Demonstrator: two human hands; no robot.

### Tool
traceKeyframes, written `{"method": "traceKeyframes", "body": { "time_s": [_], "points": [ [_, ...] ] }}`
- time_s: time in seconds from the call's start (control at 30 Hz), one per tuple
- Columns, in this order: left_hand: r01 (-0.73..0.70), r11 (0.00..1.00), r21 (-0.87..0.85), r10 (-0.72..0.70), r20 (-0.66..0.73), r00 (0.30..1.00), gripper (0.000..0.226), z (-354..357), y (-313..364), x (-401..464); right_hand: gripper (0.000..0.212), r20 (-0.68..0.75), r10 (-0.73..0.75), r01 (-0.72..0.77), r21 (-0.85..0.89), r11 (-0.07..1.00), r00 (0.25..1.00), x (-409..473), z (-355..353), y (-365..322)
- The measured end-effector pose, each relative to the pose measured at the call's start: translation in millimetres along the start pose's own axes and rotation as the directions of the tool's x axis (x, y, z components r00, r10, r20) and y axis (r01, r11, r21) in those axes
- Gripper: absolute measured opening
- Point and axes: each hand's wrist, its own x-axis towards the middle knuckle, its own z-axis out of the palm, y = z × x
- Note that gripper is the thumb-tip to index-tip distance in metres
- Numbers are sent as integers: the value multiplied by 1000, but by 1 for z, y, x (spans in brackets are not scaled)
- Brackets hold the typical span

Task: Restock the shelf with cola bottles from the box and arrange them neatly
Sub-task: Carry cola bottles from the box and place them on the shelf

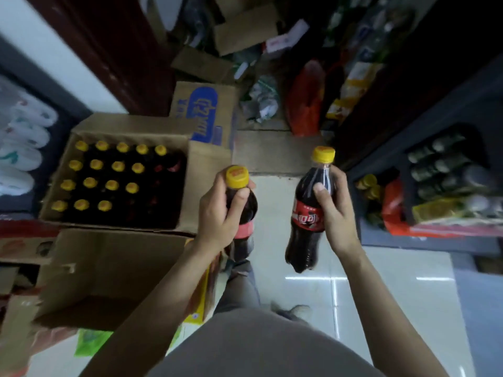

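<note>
An open cardboard box (202, 170) at the left holds several cola bottles with yellow caps (104, 174); its right side has empty slots. My left hand (217, 216) grips one cola bottle (239, 186) by its shoulder, just right of the box. My right hand (336, 210) holds a second cola bottle (307, 221) with a red label, upright over the floor. The dark shelf (381, 232) at the right carries a few yellow-capped bottles (368, 185) at its near left end.
Another empty open carton (109, 268) lies in front of the box. A blue-printed carton (204, 112), loose cardboard and bags crowd the far aisle. Dark cans (446, 170) and red packaging (394, 208) fill the shelf. White tile floor (381, 295) lies below, with my shoe (295, 311).
</note>
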Motion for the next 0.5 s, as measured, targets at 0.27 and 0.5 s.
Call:
{"method": "traceKeyframes", "body": {
  "time_s": [0.27,0.5],
  "points": [
    [-93,995,44,79,245,966,70,164,91,-75,35,-299,40,-70,-91,993,953,-134,-188,31],
    [-45,993,-105,79,345,935,19,290,175,-124,34,-506,12,-89,-130,988,863,-201,-315,39]
  ]
}}
